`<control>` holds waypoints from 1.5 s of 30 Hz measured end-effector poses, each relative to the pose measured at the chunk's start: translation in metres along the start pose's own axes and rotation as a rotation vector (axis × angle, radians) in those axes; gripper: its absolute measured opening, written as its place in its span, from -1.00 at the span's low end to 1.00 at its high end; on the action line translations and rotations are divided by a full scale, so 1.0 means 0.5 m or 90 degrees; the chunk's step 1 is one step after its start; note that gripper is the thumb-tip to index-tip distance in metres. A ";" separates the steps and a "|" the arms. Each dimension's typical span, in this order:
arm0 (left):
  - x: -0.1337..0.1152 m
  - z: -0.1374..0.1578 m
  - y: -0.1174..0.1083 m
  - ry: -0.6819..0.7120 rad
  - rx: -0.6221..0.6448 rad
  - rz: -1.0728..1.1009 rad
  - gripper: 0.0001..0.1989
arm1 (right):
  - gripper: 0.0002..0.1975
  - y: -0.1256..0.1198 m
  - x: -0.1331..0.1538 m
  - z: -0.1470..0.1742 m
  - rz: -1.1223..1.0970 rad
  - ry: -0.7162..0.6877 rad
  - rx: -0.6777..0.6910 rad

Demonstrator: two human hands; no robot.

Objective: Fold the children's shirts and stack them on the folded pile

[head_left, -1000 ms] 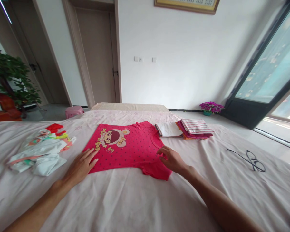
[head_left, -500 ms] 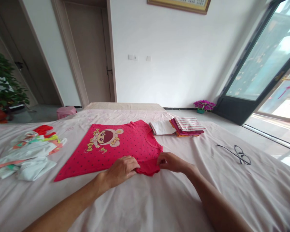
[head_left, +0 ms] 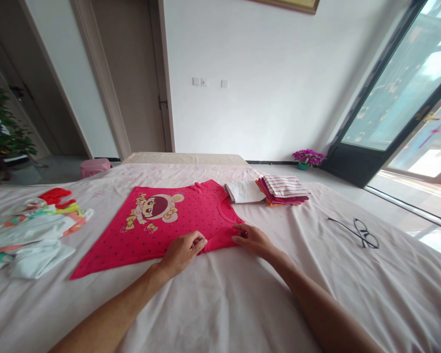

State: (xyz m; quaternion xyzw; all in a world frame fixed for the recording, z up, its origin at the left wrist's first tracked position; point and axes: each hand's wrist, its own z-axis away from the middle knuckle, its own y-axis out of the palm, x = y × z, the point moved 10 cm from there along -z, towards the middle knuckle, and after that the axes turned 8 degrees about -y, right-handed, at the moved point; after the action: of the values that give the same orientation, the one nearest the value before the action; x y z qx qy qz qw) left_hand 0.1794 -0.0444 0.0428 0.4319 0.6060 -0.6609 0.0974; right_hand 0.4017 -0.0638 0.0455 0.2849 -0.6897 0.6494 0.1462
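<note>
The left hand (head_left: 183, 250) is found curled, with the near edge of the red shirt (head_left: 196, 213) pinched; the garment is spread beyond it. The right hand (head_left: 256, 241) is placed, narrowly opened, at the folded sleeve (head_left: 222, 239); whether fabric is gripped cannot be told. Folded clothes (head_left: 284, 187) are stacked beyond the right hand; glasses (head_left: 363, 236) are laid to its right.

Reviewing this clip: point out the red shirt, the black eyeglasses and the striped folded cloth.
Red shirt (head_left: 171, 230): head view, on the dotted fabric near its middle.
Black eyeglasses (head_left: 372, 240): head view, on the lens nearer the camera.
Striped folded cloth (head_left: 285, 187): head view, on the middle of its upper face.
</note>
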 end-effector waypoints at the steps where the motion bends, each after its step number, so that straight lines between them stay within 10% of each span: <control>1: -0.006 0.002 0.003 0.006 0.005 -0.009 -0.81 | -0.56 0.001 -0.003 -0.003 0.032 0.022 -0.015; 8: -0.040 0.027 -0.001 0.118 -0.064 -0.106 -0.86 | -0.87 0.008 0.043 -0.020 -0.012 -0.131 -0.026; 15: -0.109 0.078 0.031 0.347 0.051 -0.094 -0.79 | -0.85 -0.027 0.063 0.022 -0.043 -0.257 0.031; 23: -0.079 0.097 -0.001 0.331 0.109 -0.093 -0.56 | -0.89 -0.016 0.124 0.046 0.123 -0.299 0.086; 38: 0.363 0.228 -0.357 0.011 -0.069 -0.325 -0.62 | -0.73 0.018 0.119 0.041 -0.111 -0.321 0.147; 45: 0.459 0.216 -0.445 -0.134 -0.144 -0.148 -0.72 | -0.59 0.013 0.113 0.008 -0.273 -0.197 0.147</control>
State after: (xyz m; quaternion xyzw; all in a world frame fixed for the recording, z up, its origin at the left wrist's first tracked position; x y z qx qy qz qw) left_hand -0.1542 0.0053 0.0325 0.2739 0.7087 -0.6368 0.1316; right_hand 0.3537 -0.0794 0.0720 0.5345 -0.5497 0.6266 0.1397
